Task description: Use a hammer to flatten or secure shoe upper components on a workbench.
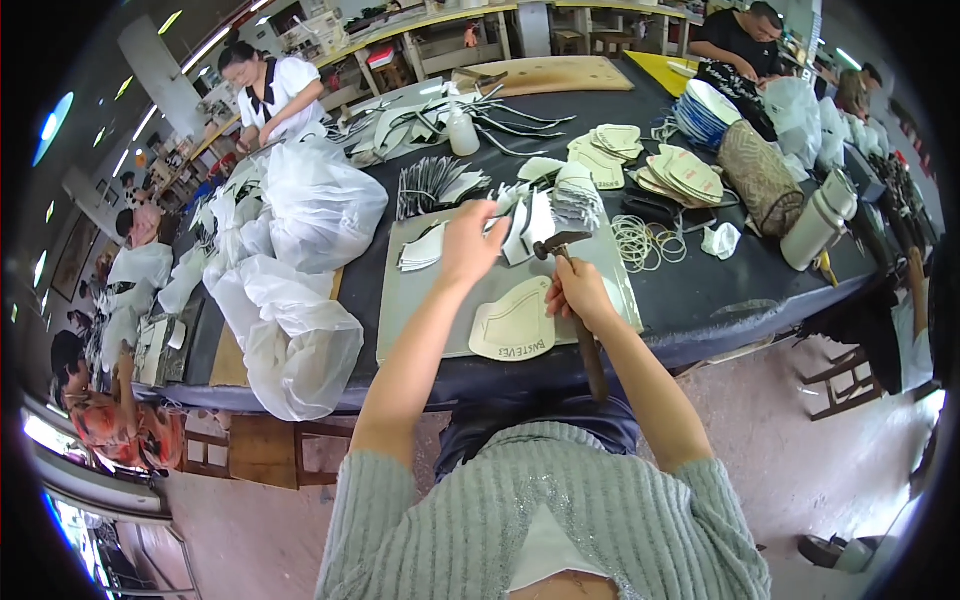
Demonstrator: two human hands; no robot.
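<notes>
The right hand (580, 292) has its fingers curled tight around the brown wooden handle of a hammer (578, 300), gripping it just below the dark metal head; the handle runs back down toward the person and ends past the table edge. The head hangs just above the grey rectangular work board (420, 320). Right beside this hand, flat on the board, lies a cream-coloured, rounded shoe-part cutout (513, 322) with a stitched outline.

A little farther on, the left hand (470, 243) reaches forward with its fingers bent and pinching a thin white-and-black flat piece (512, 232) at the board's far side; how firmly it holds cannot be told. Beside it sits a small stack of white pieces (424, 250).

Beyond the board, on the dark table (720, 290), lie loose pale rubber bands (645, 243), fanned stacks of beige insole-shaped pieces (685, 172) and a white plastic bottle (462, 131). To the left are crumpled, translucent white plastic bags (300, 300).
</notes>
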